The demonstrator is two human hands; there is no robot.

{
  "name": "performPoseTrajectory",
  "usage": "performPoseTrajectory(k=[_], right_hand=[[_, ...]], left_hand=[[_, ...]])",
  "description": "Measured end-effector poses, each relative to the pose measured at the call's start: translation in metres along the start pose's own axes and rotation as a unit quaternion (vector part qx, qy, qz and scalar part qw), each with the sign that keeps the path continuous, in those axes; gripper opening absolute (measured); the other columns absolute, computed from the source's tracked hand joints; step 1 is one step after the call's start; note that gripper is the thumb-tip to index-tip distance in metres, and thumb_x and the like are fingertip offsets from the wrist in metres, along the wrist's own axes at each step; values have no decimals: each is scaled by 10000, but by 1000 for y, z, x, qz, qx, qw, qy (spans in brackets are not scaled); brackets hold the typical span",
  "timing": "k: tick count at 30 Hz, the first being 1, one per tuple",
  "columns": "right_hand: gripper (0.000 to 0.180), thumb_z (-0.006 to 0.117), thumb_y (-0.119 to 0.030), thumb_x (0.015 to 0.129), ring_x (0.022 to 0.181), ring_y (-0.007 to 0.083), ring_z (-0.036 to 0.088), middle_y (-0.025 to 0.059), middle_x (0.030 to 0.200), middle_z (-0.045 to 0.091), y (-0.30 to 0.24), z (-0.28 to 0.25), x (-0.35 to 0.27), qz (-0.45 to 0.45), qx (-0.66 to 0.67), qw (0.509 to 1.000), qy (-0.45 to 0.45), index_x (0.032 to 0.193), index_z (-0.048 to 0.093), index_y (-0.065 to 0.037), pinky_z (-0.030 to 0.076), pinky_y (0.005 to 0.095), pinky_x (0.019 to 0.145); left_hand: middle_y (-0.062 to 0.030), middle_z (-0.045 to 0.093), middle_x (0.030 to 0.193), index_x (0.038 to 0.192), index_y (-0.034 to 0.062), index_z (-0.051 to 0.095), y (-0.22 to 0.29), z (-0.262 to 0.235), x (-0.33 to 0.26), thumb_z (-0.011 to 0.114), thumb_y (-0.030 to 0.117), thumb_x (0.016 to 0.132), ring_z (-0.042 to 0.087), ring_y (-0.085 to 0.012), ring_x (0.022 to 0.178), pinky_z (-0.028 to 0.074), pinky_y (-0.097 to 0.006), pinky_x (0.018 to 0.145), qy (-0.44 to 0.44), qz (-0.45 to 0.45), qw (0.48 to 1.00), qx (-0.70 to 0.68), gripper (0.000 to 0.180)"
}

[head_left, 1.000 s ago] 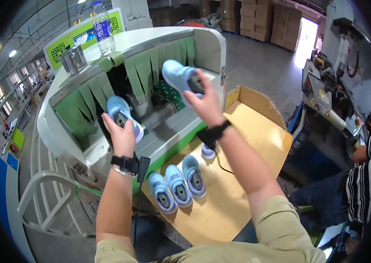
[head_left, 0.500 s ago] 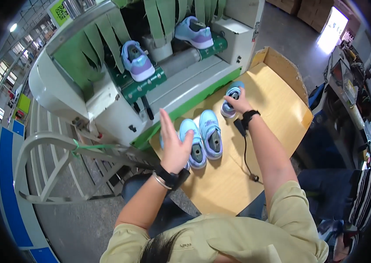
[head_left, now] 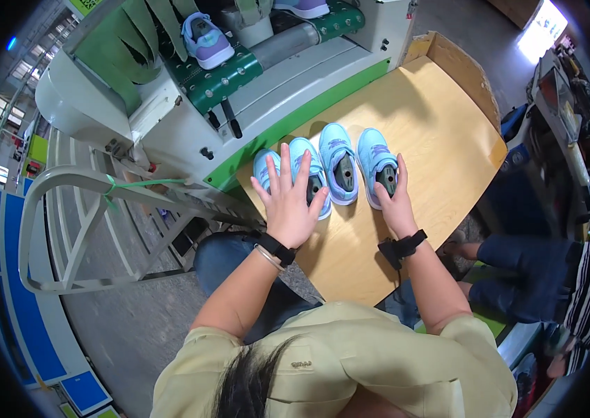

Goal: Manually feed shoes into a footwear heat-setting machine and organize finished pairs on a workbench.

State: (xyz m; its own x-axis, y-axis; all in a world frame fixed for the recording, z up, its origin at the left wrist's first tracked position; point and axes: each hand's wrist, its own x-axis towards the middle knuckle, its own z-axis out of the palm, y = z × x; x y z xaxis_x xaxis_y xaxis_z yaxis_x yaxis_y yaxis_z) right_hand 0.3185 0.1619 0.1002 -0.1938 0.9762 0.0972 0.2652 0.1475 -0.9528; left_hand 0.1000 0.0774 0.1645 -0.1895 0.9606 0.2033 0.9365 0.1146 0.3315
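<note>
Several light-blue sneakers with dark inserts in their openings stand side by side on a wooden tabletop point(head_left: 441, 118), toes pointing away from me. My right hand point(head_left: 398, 205) grips the rightmost sneaker point(head_left: 375, 148) around its heel, thumb at the opening and fingers along the outer side. Left of it stands another sneaker point(head_left: 337, 155), apart from both hands. My left hand point(head_left: 288, 205), fingers spread, lies over the two leftmost sneakers and partly hides them: one blue sneaker point(head_left: 302, 149) and the outermost sneaker point(head_left: 261, 166). Whether it presses on them, I cannot tell.
Beyond the table, a machine with a green roller conveyor point(head_left: 229, 78) and hanging green strips carries a blue-purple sneaker point(head_left: 208, 47) and another sneaker point(head_left: 305, 7). A metal rail frame point(head_left: 34, 230) stands left. Cardboard point(head_left: 466, 73) edges the table; a person's striped sleeve point(head_left: 584, 299) shows right.
My right hand has brought its sneaker nearer and set it at the row's right end. My left hand has spread its fingers over the left sneakers. The view has shifted, showing less of the machine.
</note>
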Motion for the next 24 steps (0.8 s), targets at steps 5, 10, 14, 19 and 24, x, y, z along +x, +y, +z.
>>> performPoseTrajectory(k=[5,10,14,19,24], right_hand=[[830,633,-94,888,1393,328,348,238,1508,318,20,8,18,-32,39,998,23,1546,135,-15,286,388,1159],[1042,727,-239,877,1456,273,250,224,1587,211,16,-3,4,-9,53,994,-97,1565,-30,-40,233,358,1183],[955,667,-485,832,1465,455,169,245,1584,191,23,-36,-62,-26,-336,912,-233,1547,186,-75,153,617,1160],[841,621,-502,872,1491,406,125,158,1624,156,24,-63,-137,-42,-422,879,-217,1559,242,-197,138,582,1179],[711,516,-483,951,1495,376,133,140,1619,191,29,-53,-170,-40,-424,893,-147,1555,257,-213,137,574,1185]], left_hand=[[-96,457,1489,1523,202,337,-3,29,1,593,556,871,281,-401,1423,185,-708,1071,-27,8,999,25,785],[-66,545,1411,1501,199,377,-10,31,-6,652,458,847,336,-394,1395,223,-658,1068,19,11,999,47,755],[-93,522,1412,1502,173,383,-18,35,-9,598,492,881,307,-395,1406,235,-668,1064,12,-9,998,56,730],[-106,514,1416,1513,170,363,-4,32,-6,568,495,918,290,-400,1412,215,-675,1079,-5,-10,998,54,708],[-122,445,1475,1513,171,361,-7,31,-7,547,494,940,264,-385,1432,193,-671,1098,8,-14,998,60,683]])
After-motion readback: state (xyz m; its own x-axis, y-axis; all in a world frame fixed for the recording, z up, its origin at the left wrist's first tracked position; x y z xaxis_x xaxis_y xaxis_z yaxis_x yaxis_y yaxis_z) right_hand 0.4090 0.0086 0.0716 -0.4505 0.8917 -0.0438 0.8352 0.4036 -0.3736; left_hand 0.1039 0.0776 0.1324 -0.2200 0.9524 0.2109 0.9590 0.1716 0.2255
